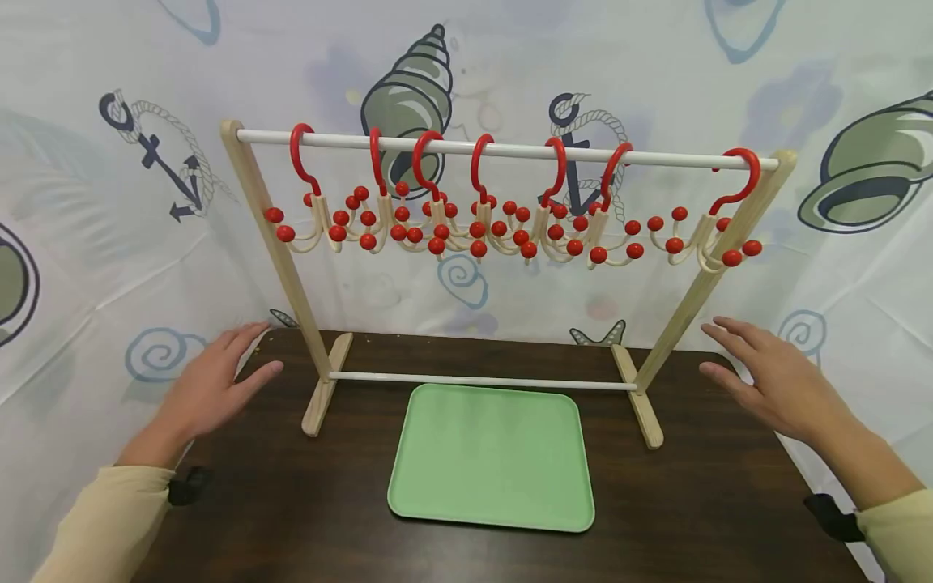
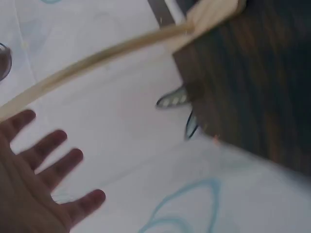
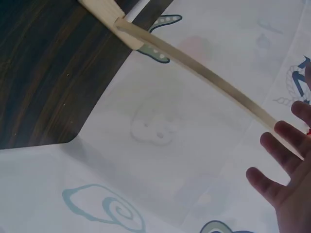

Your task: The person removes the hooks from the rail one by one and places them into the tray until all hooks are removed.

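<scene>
My left hand [image 1: 215, 385] hovers left of a wooden rack, its fingers stretched out and holding nothing. On the other side, my right hand [image 1: 780, 376] is raised beside the rack's right post [image 1: 681, 324], fingers extended and apart from it. Both wrist views show spread fingers, with the left hand [image 2: 29, 184] and right hand [image 3: 296, 170] near the posts. From the rack's white top rod [image 1: 452, 147] hang several red-hooked hangers [image 1: 561, 166], with pale wooden arms tipped by red balls. Most are bunched from left to centre-right; one hanger [image 1: 743, 182] hangs alone at the right end.
A light green tray [image 1: 496, 457] lies on the dark wooden table [image 1: 291, 518] in front of the rack's white lower rod [image 1: 481, 380]. Wooden feet [image 1: 328, 385] support the rack. Behind it hangs a white cloth [image 1: 510, 57] printed with shells and anchors.
</scene>
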`<action>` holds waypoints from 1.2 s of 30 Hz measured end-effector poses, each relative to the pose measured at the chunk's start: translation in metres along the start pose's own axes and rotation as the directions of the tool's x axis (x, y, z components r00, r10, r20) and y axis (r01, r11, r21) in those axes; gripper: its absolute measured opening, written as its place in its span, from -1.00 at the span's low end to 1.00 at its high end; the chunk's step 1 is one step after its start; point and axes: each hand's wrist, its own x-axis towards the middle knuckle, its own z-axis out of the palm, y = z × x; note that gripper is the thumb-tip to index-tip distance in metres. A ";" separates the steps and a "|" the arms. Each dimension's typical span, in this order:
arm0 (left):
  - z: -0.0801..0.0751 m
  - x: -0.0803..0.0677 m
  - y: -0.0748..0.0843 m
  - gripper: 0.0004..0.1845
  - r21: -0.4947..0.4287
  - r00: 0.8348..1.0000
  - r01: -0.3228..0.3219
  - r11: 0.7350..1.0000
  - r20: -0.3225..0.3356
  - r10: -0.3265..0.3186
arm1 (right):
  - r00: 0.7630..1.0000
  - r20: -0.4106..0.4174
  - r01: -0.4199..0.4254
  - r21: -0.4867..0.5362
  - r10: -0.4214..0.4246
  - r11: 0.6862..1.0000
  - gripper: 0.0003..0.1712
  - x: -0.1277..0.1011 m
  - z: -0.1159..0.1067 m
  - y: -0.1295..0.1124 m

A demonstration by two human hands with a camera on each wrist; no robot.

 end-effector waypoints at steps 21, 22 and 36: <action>0.106 0.028 -0.009 -0.28 -0.466 0.873 0.471 0.749 0.128 -0.470 | 0.807 -0.571 -0.086 0.138 0.150 0.987 -0.60 0.050 -0.068 -0.040; 0.110 0.030 -0.009 -0.30 -0.464 0.868 0.478 0.745 0.118 -0.483 | 0.814 -0.554 -0.104 0.158 0.175 0.982 -0.57 0.056 -0.073 -0.040; 0.144 0.043 -0.005 -0.54 -0.331 0.809 0.496 0.803 -0.161 -0.566 | 0.879 -0.153 -0.396 0.288 0.451 0.872 -0.28 0.118 -0.111 -0.038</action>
